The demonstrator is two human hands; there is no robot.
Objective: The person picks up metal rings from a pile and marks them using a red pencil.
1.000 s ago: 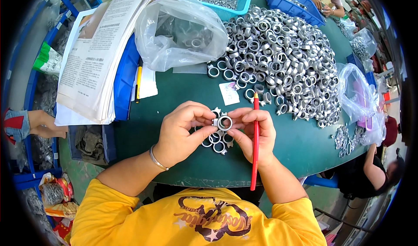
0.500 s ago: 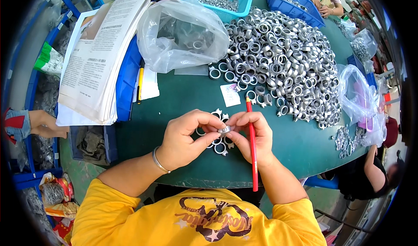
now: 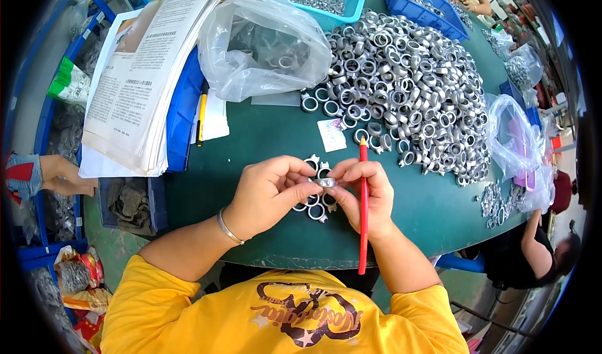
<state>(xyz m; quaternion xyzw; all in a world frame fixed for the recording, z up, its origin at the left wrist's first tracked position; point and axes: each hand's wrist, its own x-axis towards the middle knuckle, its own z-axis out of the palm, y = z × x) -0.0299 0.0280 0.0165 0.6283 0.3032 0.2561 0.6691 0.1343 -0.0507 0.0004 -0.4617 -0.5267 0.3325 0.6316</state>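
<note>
One green table [image 3: 207, 197] under my hands. My yellow shirt [image 3: 213, 316], nearer me than both hands: dark decorative lettering, stars. Big heap of metal rings [image 3: 407, 84] ahead-right of the hands. Newspaper stack [image 3: 147, 72] ahead-left: dense print, one photo. Left hand [image 3: 263, 191] and right hand [image 3: 367, 191] close together, fingertips pinched on one ring. Red pencil [image 3: 364, 228] lies across the right hand, tip away from me. White slip [image 3: 332, 136] just ahead: faint writing, pink mark. The pinched ring [image 3: 324, 182]: edge-on between fingertips, any marking too small to read.
</note>
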